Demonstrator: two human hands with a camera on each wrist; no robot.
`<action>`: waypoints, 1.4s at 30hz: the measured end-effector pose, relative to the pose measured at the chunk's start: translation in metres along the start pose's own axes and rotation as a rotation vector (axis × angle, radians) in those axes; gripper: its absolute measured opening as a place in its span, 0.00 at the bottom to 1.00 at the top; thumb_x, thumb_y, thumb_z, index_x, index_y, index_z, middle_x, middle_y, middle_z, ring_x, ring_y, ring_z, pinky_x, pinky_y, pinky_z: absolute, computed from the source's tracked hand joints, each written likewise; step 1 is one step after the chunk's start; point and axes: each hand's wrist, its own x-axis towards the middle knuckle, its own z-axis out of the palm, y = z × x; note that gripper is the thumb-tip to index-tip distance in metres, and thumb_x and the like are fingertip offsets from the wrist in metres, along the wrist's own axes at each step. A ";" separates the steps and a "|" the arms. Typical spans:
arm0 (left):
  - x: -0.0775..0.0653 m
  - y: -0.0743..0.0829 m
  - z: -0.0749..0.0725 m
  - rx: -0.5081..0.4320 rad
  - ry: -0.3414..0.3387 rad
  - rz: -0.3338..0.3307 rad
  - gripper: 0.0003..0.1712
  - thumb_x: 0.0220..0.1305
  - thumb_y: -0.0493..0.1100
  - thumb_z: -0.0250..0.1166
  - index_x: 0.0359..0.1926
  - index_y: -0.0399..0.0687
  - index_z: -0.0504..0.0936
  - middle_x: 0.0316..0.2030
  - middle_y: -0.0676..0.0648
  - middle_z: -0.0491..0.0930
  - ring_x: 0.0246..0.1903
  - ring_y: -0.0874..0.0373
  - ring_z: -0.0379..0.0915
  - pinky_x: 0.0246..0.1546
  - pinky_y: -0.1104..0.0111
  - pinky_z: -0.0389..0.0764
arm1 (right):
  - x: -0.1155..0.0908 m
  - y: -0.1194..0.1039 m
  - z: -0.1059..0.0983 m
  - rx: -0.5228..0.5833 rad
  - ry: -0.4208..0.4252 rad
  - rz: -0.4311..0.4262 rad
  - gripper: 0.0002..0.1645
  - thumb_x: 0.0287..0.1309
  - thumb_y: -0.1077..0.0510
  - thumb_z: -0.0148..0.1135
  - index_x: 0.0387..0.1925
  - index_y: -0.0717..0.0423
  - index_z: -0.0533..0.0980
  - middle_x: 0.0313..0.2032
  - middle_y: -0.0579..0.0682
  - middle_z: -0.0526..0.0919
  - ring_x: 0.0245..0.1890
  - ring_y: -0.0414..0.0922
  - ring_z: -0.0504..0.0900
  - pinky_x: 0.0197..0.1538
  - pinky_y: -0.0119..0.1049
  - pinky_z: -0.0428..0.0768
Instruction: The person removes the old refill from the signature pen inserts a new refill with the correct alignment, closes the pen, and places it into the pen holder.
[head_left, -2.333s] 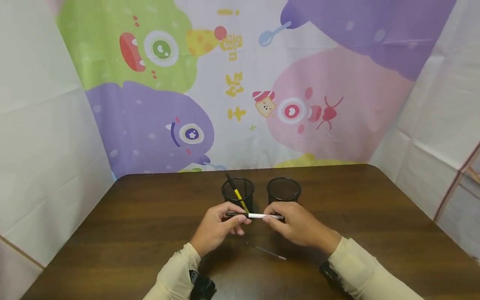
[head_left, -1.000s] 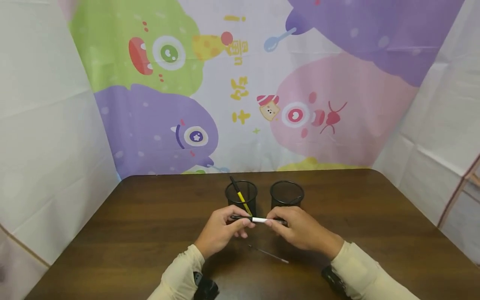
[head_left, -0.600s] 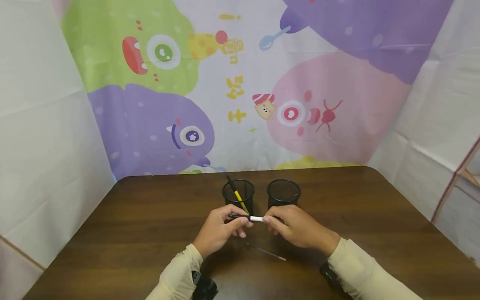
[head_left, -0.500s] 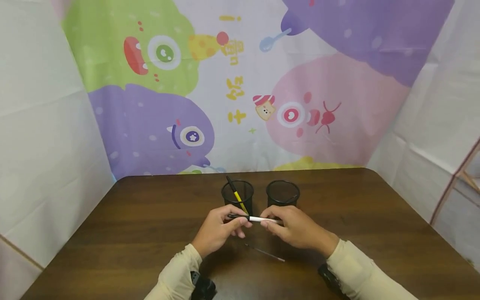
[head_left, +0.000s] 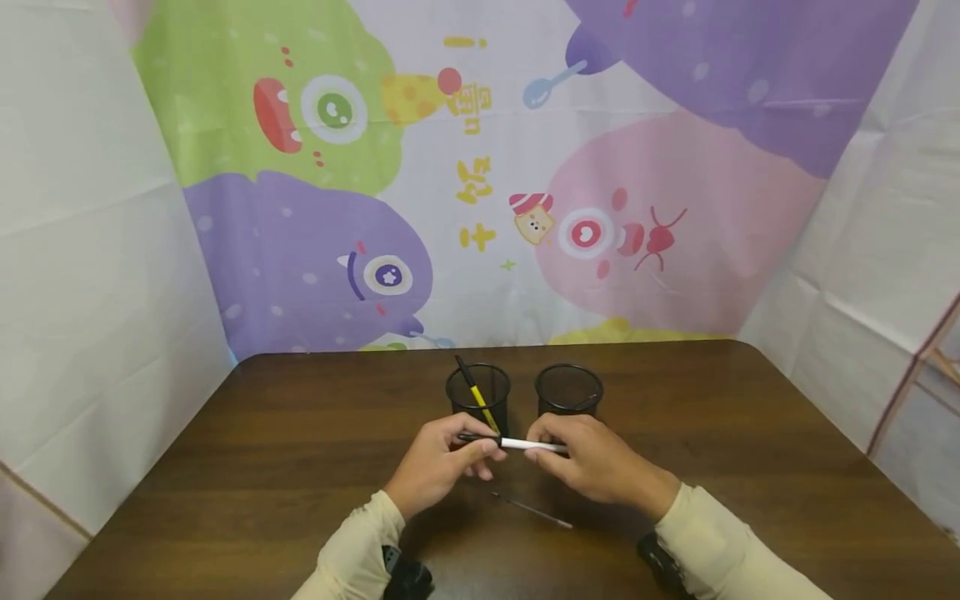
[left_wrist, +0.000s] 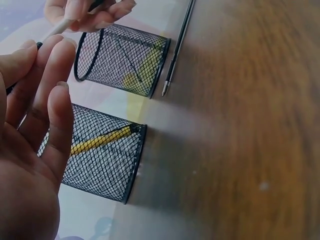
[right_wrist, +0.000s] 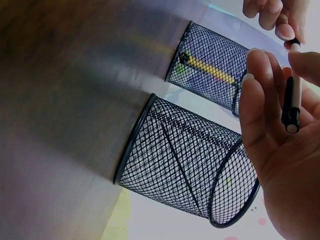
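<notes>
A slim pen (head_left: 517,444) with a white barrel and black front part lies level between both hands above the table. My left hand (head_left: 435,461) pinches its black end between thumb and fingers. My right hand (head_left: 603,458) pinches the white barrel near the other end; in the right wrist view the pen's black clip (right_wrist: 288,102) and blunt end stick out past the fingers. A thin pen refill (head_left: 534,511) lies on the table below the hands. Its metal tip (left_wrist: 165,89) shows in the left wrist view.
Two black mesh pen cups stand behind the hands. The left cup (left_wrist: 112,172) holds a yellow and black pen (head_left: 477,392); in the right cup (right_wrist: 155,150) is one thin dark stick (right_wrist: 179,159). The brown table (head_left: 315,433) ends at a cartoon-printed cloth (head_left: 487,308).
The right fingers have shifted and turned on the pen: its black clip no longer shows in the head view, and more white barrel does. The left hand keeps its hold. Refill and cups stay put.
</notes>
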 end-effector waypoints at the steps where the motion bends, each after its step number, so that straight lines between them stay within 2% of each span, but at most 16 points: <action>1: 0.000 0.000 0.000 0.001 0.000 -0.001 0.09 0.69 0.37 0.64 0.46 0.34 0.81 0.36 0.38 0.87 0.25 0.54 0.83 0.33 0.60 0.85 | 0.000 0.000 0.000 0.002 -0.001 -0.003 0.03 0.69 0.53 0.64 0.38 0.47 0.78 0.26 0.33 0.75 0.23 0.32 0.70 0.27 0.30 0.73; 6: 0.000 0.001 0.001 0.001 0.000 0.000 0.09 0.70 0.36 0.64 0.46 0.33 0.81 0.36 0.37 0.87 0.25 0.55 0.82 0.32 0.61 0.85 | 0.000 0.001 -0.001 -0.002 -0.006 -0.020 0.05 0.71 0.51 0.61 0.39 0.46 0.79 0.25 0.33 0.73 0.23 0.31 0.69 0.27 0.29 0.72; 12: 0.001 -0.001 0.001 0.001 0.002 0.010 0.09 0.69 0.35 0.64 0.46 0.33 0.80 0.36 0.36 0.86 0.25 0.55 0.82 0.32 0.63 0.85 | 0.000 0.002 -0.001 -0.006 -0.011 -0.048 0.08 0.73 0.50 0.58 0.39 0.47 0.80 0.26 0.33 0.75 0.24 0.31 0.73 0.27 0.29 0.74; 16: 0.001 -0.001 -0.001 0.026 0.016 0.010 0.09 0.70 0.37 0.65 0.45 0.35 0.82 0.35 0.38 0.87 0.26 0.54 0.83 0.31 0.62 0.85 | 0.000 0.002 -0.001 -0.005 -0.005 -0.051 0.07 0.73 0.50 0.57 0.38 0.45 0.79 0.27 0.37 0.79 0.25 0.30 0.76 0.29 0.29 0.76; 22: -0.001 0.001 -0.005 0.062 0.062 0.003 0.10 0.72 0.40 0.63 0.45 0.37 0.84 0.34 0.41 0.87 0.26 0.52 0.84 0.28 0.63 0.83 | 0.000 0.004 -0.002 0.021 0.022 -0.013 0.07 0.72 0.52 0.59 0.39 0.48 0.80 0.27 0.43 0.82 0.25 0.30 0.79 0.30 0.29 0.80; 29: 0.001 0.002 -0.007 0.088 0.104 0.003 0.11 0.72 0.42 0.63 0.44 0.37 0.85 0.33 0.42 0.87 0.25 0.53 0.83 0.29 0.59 0.83 | 0.000 0.004 -0.005 -0.007 0.045 0.007 0.04 0.70 0.52 0.63 0.41 0.47 0.79 0.26 0.36 0.78 0.23 0.31 0.74 0.28 0.29 0.77; 35: 0.002 0.001 -0.006 0.101 0.115 -0.014 0.12 0.71 0.43 0.64 0.44 0.38 0.85 0.33 0.43 0.87 0.25 0.54 0.83 0.29 0.61 0.84 | 0.000 0.004 -0.005 -0.055 0.073 -0.013 0.10 0.62 0.57 0.70 0.38 0.45 0.74 0.25 0.32 0.75 0.23 0.31 0.72 0.28 0.29 0.74; 42: 0.001 0.000 -0.009 0.098 0.118 -0.026 0.13 0.70 0.42 0.65 0.47 0.36 0.85 0.35 0.42 0.88 0.26 0.55 0.83 0.30 0.63 0.83 | 0.000 0.004 -0.003 -0.073 0.051 0.002 0.04 0.69 0.50 0.64 0.38 0.43 0.78 0.28 0.31 0.76 0.25 0.32 0.72 0.31 0.31 0.75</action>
